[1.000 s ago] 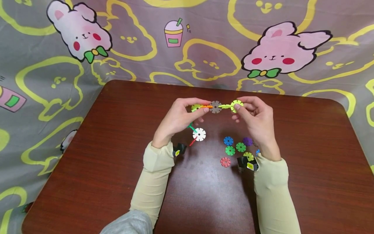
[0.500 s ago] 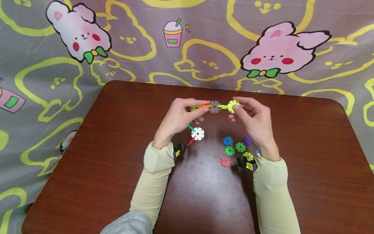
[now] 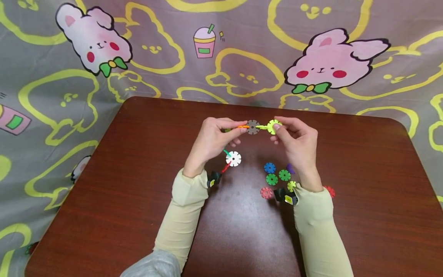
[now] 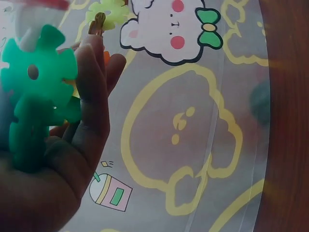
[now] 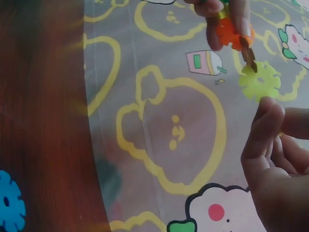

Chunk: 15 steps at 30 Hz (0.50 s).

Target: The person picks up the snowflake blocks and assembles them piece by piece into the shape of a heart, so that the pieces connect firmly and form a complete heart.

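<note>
My left hand [image 3: 216, 140] pinches an orange interlocking disc [image 3: 243, 126], seen edge-on, between thumb and fingers. A grey-brown disc [image 3: 253, 127] is slotted to it, and a yellow-green disc [image 3: 262, 127], edge-on, follows on the right. At that end my right hand [image 3: 297, 146] pinches a yellow disc [image 3: 273, 127]. Below the left hand hang a green disc [image 4: 38, 72], a white disc [image 3: 233, 158] and a red disc [image 3: 226, 167], joined in a chain. The left fingers partly hide the chain's middle.
On the brown table [image 3: 138, 154], near the right wrist, lie a blue disc [image 3: 270, 167], green discs [image 3: 284, 175], a pink-red disc [image 3: 266, 192] and a yellow disc [image 3: 291, 186]. The right forearm partly covers a purple disc [image 3: 290, 168]. A red disc [image 3: 330, 191] shows beside the right sleeve. Patterned cloth [image 3: 249, 77] hangs behind.
My right hand has shifted left, closer to the left hand, with the yellow disc still pinched. The left hand stays nearly in place. A red disc now shows beside the right sleeve.
</note>
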Tool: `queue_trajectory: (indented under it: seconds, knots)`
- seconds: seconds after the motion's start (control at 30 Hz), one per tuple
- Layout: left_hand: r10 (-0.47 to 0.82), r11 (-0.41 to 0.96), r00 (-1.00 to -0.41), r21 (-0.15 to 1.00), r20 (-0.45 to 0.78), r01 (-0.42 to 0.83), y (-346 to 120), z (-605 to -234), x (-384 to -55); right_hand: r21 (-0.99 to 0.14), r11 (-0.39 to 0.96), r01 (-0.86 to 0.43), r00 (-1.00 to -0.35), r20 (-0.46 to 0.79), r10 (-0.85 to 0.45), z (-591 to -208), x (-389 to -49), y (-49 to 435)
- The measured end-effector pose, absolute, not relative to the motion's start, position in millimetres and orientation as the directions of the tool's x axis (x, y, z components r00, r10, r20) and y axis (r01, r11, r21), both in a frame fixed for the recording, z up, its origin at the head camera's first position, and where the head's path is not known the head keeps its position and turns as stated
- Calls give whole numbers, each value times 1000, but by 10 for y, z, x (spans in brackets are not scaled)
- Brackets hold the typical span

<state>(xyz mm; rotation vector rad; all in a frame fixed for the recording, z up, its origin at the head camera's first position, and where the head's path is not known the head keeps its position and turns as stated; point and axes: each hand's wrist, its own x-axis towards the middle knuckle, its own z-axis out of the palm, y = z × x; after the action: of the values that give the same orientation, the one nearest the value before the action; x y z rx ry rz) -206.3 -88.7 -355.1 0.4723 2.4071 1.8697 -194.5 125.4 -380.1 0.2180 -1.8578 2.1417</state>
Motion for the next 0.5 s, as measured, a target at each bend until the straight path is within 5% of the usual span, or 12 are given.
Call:
queue_trajectory:
  seconds: [0.5]
  knots:
    - [252,193,-948,950,196,247,-871,-3566,-2077,-937,-131,-325,-937,300,180,-3837,-1935,1149]
